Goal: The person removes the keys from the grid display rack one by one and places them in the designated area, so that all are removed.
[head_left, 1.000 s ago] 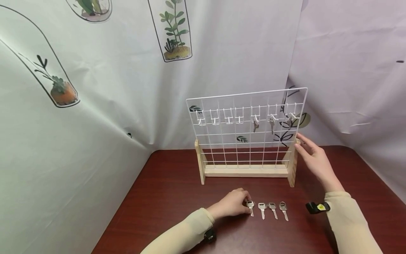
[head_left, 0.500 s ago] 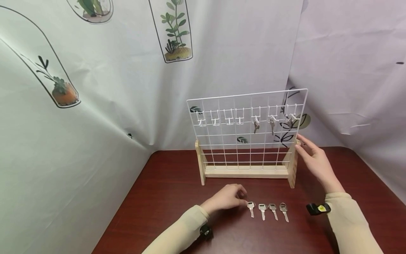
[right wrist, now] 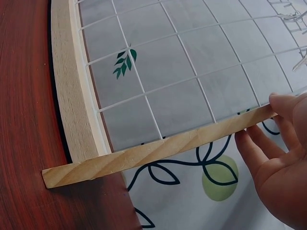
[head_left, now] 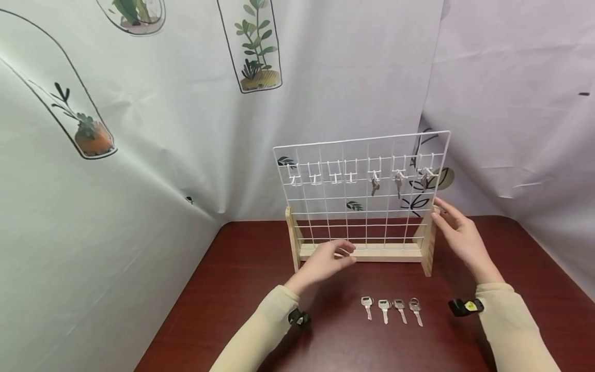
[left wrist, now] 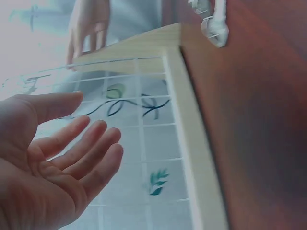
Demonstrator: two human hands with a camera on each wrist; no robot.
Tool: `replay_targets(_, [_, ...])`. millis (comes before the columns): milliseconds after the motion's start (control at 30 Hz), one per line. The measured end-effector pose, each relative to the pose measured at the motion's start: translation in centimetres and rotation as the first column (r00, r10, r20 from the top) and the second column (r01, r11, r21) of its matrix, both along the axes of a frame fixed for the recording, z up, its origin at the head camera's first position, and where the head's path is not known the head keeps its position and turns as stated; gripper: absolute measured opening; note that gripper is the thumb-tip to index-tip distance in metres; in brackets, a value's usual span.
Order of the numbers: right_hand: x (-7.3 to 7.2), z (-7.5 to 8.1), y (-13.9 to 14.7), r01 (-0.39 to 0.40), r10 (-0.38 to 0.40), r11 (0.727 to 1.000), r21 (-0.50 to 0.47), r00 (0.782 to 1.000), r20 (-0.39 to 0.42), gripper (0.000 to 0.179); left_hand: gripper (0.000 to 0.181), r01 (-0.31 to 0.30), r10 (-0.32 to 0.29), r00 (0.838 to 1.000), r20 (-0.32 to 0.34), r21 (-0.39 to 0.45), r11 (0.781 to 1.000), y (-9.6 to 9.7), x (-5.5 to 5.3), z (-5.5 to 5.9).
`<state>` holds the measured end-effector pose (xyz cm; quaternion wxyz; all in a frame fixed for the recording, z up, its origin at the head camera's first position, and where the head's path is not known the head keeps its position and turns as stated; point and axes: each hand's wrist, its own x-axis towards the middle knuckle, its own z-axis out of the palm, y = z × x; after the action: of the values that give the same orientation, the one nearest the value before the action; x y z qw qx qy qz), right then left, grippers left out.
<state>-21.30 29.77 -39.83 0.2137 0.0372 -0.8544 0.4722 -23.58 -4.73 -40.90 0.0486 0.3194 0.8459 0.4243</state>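
Four keys (head_left: pixel 384 305) lie in a row on the surface (head_left: pixel 334 336) before the rack (head_left: pixel 381 254); three more hang toward the rack's right end. The right hand (head_left: pixel 462 235) pinches the rack's right side; the left hand (head_left: pixel 323 261), empty and relaxed, hovers before its base. Apparently between keys; the next likely calls for a fingertip pinch.

From above and farthest back, the head camera looks forward and down over the dark-red wooden tabletop (head_left: pixel 209 305) and the white wire grid rack with pale wooden legs (head_left: pixel 366 212). Close in, the left wrist camera faces rightward past the bare left grip (left wrist: pixel 62 158), the right one leftward beside the bare right grip (right wrist: pixel 285 158). Both wrist views share that right grip and the rack.
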Motion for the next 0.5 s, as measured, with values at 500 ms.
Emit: replay_targets(500, [0.2, 0.0, -0.2, 0.01, -0.01, 1.0, -0.005, 1.0, 0.0, 0.054, 0.026, -0.038, 0.072, 0.969, -0.236, 0.148, 0.988, 0.2, -0.3, 6.7])
